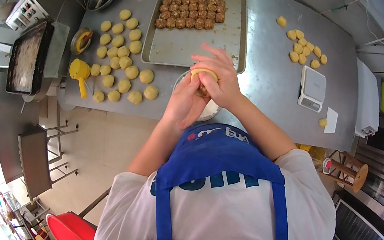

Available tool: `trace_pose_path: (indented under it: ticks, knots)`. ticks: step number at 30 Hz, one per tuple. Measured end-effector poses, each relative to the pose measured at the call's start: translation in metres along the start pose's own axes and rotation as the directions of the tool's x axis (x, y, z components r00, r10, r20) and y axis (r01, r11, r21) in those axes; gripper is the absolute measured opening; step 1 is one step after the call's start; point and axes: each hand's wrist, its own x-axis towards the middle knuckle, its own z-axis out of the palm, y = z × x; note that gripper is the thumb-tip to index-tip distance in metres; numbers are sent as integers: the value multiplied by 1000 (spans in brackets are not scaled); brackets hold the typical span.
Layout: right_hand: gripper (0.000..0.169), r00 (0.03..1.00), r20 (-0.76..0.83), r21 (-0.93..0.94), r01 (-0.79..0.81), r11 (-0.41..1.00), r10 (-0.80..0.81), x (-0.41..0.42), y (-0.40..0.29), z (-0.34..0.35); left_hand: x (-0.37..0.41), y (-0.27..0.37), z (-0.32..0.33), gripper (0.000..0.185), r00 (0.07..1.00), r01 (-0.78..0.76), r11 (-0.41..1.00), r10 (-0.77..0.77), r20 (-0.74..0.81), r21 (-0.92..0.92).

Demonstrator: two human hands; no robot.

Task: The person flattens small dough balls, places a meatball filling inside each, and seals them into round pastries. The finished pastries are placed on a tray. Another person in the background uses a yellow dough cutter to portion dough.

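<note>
Between my two hands sits a piece of yellow dough [203,72] wrapped partly around a brown filling ball [202,90]. My left hand [186,102] cups it from the left and below. My right hand [221,77] presses the dough from the right, thumb on its edge and some fingers raised. Under the hands is a round bowl [209,111] with white powder, mostly covered by them. Just beyond lies a metal baking tray [198,44] holding rows of brown filling balls [192,12]. Many rounded yellow dough balls [125,63] are spread on the table to the left.
Smaller dough pieces [303,46] lie on the steel table [271,80] at right. Near them are a digital scale [312,86] and a white scraper [331,120]. A yellow scoop [80,72], a small bowl [81,41] and a dark tray [29,59] stand at left.
</note>
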Motion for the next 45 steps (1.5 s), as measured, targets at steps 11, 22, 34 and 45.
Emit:
trace_pose_path:
  ticks: [11, 22, 34, 45]
  knots:
    - [30, 997, 74, -37, -22, 999, 25, 11, -16, -7, -1, 3, 19, 45, 997, -81, 996, 81, -5, 32]
    - [26, 996, -18, 105, -90, 990, 92, 9, -28, -4, -5, -6, 11, 45, 985, -169, 956, 174, 1, 240]
    - [21, 986, -169, 147, 13, 989, 12, 12, -36, -2, -10, -10, 8, 47, 930, -355, 754, 347, 124, 552]
    - [21, 986, -153, 343, -12, 939, 68, 21, -45, 2, -6, -12, 6, 48, 920, -371, 813, 389, 56, 449]
